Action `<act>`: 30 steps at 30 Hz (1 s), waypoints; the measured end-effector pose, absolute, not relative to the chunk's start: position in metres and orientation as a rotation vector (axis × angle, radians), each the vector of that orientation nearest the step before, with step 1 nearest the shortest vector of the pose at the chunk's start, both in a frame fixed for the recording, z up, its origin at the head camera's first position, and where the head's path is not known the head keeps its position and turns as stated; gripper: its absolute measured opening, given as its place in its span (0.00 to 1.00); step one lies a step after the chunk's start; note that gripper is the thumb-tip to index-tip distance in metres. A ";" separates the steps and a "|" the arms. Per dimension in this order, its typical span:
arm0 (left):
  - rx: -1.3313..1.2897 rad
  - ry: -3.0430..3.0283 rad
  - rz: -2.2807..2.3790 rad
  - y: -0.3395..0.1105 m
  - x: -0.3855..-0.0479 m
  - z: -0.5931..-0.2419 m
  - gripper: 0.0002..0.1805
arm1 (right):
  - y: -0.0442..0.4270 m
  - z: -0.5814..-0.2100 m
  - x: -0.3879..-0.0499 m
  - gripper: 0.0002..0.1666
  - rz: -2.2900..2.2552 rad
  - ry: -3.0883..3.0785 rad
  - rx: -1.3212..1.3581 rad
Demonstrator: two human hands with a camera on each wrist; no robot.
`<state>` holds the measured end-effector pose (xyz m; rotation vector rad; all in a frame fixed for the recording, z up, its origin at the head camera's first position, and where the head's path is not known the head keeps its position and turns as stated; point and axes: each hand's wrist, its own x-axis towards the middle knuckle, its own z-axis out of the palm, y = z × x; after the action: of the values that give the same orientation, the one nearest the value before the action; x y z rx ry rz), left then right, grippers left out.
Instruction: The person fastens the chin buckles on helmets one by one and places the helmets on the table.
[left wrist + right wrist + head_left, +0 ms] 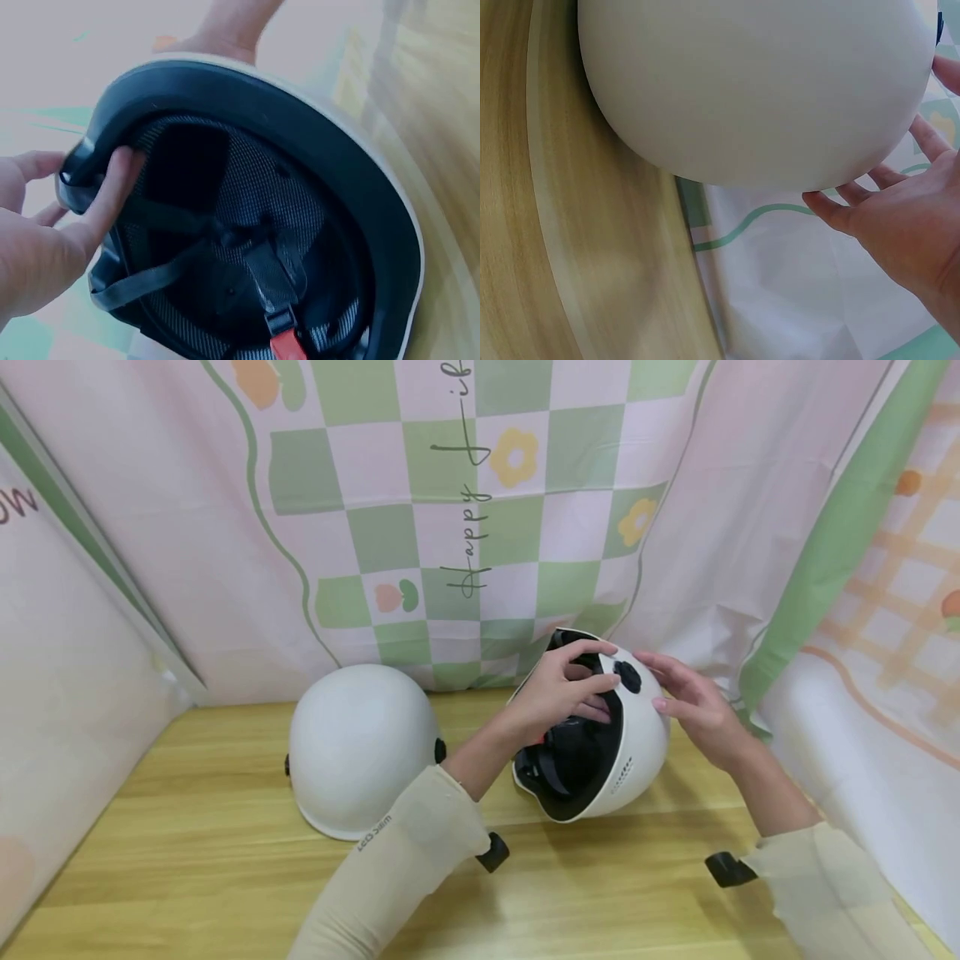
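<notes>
A white helmet (643, 747) stands tipped on its side on the wooden table, its black-lined opening facing left. My left hand (557, 690) grips its upper rim, some fingers inside the opening and others outside near a round black knob (627, 677). The left wrist view shows the dark padding (375, 187), black straps and a red buckle (286, 345) within. My right hand (699, 708) touches the outer shell with its fingertips, the fingers fairly straight; the right wrist view shows this hand (907, 214) against the smooth shell (757, 90).
A second white helmet (363, 752) sits dome up on the table (187, 860), left of my left forearm. Behind the table hangs a green-and-white checked curtain (442, 535). More printed cloth (885, 635) hangs at the right, and a pale panel (67, 652) bounds the left.
</notes>
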<state>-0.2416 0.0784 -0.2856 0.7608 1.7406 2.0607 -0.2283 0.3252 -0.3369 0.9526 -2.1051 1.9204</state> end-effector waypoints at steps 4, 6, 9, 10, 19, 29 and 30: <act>0.702 1.722 2.086 0.078 -0.241 -0.284 0.20 | 0.323 -0.338 -0.229 0.35 1.928 -2.108 0.954; 0.687 1.716 2.100 0.077 -0.241 -0.284 0.20 | 0.322 -0.338 -0.230 0.35 1.940 -2.101 0.954; 0.661 1.696 2.137 0.077 -0.241 -0.284 0.20 | 0.320 -0.338 -0.230 0.34 1.950 -2.094 0.952; 0.656 1.690 2.150 0.076 -0.241 -0.284 0.20 | 0.320 -0.338 -0.230 0.34 1.951 -2.094 0.951; 0.581 1.574 2.274 0.067 -0.243 -0.288 0.21 | 0.322 -0.340 -0.228 0.34 1.979 -2.079 0.947; 0.515 1.504 2.377 0.060 -0.246 -0.295 0.21 | 0.330 -0.346 -0.225 0.34 2.050 -2.062 0.908; 0.499 1.495 2.389 0.060 -0.247 -0.296 0.21 | 0.331 -0.347 -0.225 0.34 2.055 -2.066 0.900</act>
<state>-0.2468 0.0598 -0.2962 0.4989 1.4947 2.3891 -0.2247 0.3314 -0.3468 0.9002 -2.0656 2.0551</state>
